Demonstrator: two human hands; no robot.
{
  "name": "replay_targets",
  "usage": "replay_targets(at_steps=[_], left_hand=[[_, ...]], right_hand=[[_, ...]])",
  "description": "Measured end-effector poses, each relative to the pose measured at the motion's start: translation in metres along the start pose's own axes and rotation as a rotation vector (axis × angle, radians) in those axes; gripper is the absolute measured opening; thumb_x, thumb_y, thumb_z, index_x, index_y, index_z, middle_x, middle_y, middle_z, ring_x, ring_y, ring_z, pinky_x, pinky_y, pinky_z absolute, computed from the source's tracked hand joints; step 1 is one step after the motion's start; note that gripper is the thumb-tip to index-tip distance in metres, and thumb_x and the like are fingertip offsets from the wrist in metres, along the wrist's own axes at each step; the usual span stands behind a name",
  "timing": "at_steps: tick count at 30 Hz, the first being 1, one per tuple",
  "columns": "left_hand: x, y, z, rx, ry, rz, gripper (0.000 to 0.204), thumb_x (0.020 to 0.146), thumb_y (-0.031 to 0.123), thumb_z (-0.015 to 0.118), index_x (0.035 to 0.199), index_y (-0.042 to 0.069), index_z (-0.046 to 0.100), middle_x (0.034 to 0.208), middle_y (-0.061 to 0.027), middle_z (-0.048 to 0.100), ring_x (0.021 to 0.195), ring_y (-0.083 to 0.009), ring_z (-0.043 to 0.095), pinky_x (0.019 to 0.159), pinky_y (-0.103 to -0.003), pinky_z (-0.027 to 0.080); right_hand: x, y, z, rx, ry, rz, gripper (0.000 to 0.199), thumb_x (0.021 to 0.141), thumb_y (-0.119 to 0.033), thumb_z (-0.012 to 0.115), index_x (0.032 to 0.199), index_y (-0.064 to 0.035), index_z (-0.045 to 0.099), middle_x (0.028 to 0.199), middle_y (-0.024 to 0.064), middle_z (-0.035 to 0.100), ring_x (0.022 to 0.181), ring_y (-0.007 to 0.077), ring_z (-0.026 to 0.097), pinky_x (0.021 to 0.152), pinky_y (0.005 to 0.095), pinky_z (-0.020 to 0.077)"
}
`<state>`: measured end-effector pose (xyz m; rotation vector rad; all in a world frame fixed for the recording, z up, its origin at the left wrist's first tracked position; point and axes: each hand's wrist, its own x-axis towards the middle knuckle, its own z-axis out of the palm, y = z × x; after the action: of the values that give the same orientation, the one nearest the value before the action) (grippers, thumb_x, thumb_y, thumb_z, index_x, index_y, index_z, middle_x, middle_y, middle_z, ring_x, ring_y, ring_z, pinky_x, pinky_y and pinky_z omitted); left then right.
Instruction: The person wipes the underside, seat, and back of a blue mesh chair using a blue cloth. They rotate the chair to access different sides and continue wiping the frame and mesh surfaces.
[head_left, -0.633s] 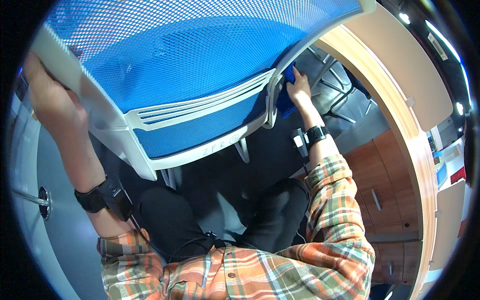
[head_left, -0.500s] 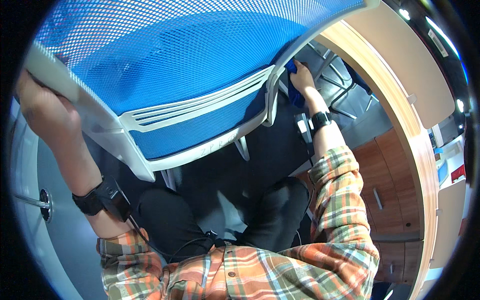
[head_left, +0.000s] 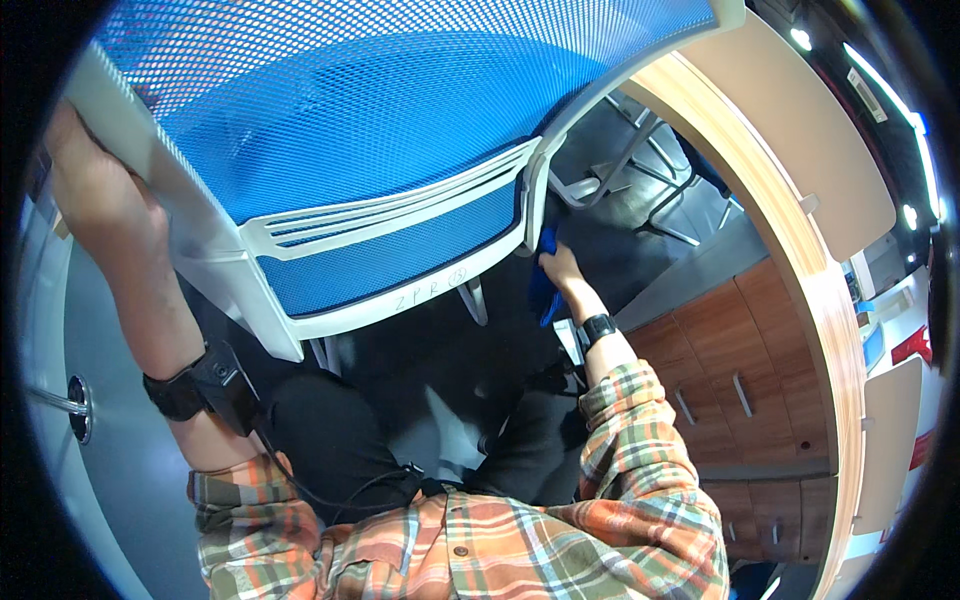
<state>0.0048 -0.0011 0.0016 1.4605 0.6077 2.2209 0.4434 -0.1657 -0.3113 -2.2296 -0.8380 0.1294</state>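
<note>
Gripping the white frame of the blue mesh office chair [head_left: 340, 150] at its left edge, the left hand [head_left: 95, 195] braces it — fingers hidden behind the frame. Right hand [head_left: 562, 268] closed around a blue cloth [head_left: 545, 285], pressed at the frame's lower right corner — wooden cabinet drawers [head_left: 730, 370] just beside.
</note>
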Motion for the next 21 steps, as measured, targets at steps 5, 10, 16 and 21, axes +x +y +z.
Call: replay_targets(at_steps=[5, 10, 16, 21], left_hand=[[0.001, -0.003, -0.006, 0.023, -0.023, 0.027, 0.05, 0.103, 0.046, 0.038, 0.127, 0.003, 0.048, 0.111, -0.0134, 0.055, 0.105, -0.0209, 0.056, 0.099, -0.036, 0.041], [0.003, -0.005, -0.008, 0.056, -0.039, 0.059, 0.052, 0.103, 0.048, 0.038, 0.125, 0.002, 0.048, 0.107, -0.0121, 0.055, 0.103, -0.0205, 0.056, 0.097, -0.035, 0.042], [0.002, -0.004, -0.005, 0.064, -0.064, 0.081, 0.052, 0.103, 0.047, 0.039, 0.12, 0.001, 0.051, 0.105, -0.012, 0.056, 0.101, -0.0204, 0.056, 0.094, -0.035, 0.043], [0.0, -0.005, 0.002, -0.027, -0.015, -0.035, 0.053, 0.102, 0.049, 0.04, 0.12, 0.0, 0.051, 0.103, -0.0117, 0.056, 0.098, -0.0208, 0.055, 0.092, -0.035, 0.043]], right_hand=[[-0.004, -0.042, -0.026, 0.336, -0.023, 0.02, 0.052, 0.077, -0.015, 0.058, 0.127, -0.0027, 0.056, 0.109, 0.026, 0.062, 0.102, 0.0388, 0.062, 0.09, 0.0426, 0.0465], [0.004, -0.119, -0.035, 0.049, 0.184, -0.359, 0.066, 0.079, -0.008, 0.062, 0.139, 0.0043, 0.037, 0.116, 0.0261, 0.049, 0.103, 0.0442, 0.058, 0.088, 0.0465, 0.0504], [-0.03, -0.084, -0.02, -0.208, 0.1, -0.269, 0.069, 0.079, -0.012, 0.064, 0.141, 0.002, 0.035, 0.112, 0.0238, 0.049, 0.1, 0.043, 0.059, 0.083, 0.0487, 0.0524], [-0.047, -0.038, -0.027, -0.052, -0.145, -0.058, 0.063, 0.078, -0.018, 0.058, 0.138, -0.0031, 0.046, 0.112, 0.026, 0.057, 0.103, 0.0412, 0.059, 0.091, 0.0417, 0.0485]])
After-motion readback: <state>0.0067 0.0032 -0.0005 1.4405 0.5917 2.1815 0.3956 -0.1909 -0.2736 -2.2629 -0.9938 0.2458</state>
